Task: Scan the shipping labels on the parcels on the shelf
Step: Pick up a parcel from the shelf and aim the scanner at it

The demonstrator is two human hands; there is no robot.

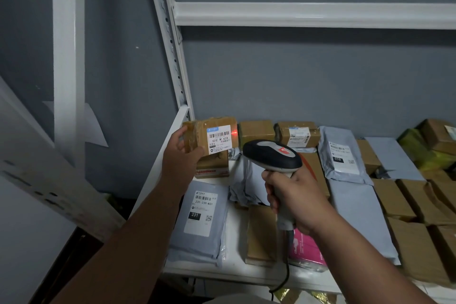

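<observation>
**A:** What is being held in each hand?

**B:** A small brown box (212, 134) wrapped in tape is gripped by the left hand (181, 155), lifted above the far left corner of the white shelf (158, 168). The fingers are curled round the box's left end. A white shipping label (219, 138) with a barcode is turned toward the viewer. A grey and black barcode scanner (272, 155) is gripped by the right hand (296, 198), the fingers wrapped tightly round its handle. Its head is pointed at the box, just to the box's right.

**A:** Is the label being scanned?

**B:** A red glow (234, 133) is seen at the right edge of the label. Whether the barcode itself is covered cannot be told.

**A:** What else is laid out on the shelf?

**B:** Many parcels are spread over it. A grey mailing bag (199, 224) with a label marked 231 is laid near the left edge. Behind it, under the lifted box, a cardboard box (213, 164) is set. Two more brown boxes (256, 131) are lined against the far grey wall (320, 76). Another grey bag (341, 153) with a label is placed further right, and rows of brown boxes (407, 205) are packed at the right. A pink packet (306, 252) is partly hidden beneath the right wrist. A dark cable (286, 271) is seen hanging from the scanner's handle.
</observation>
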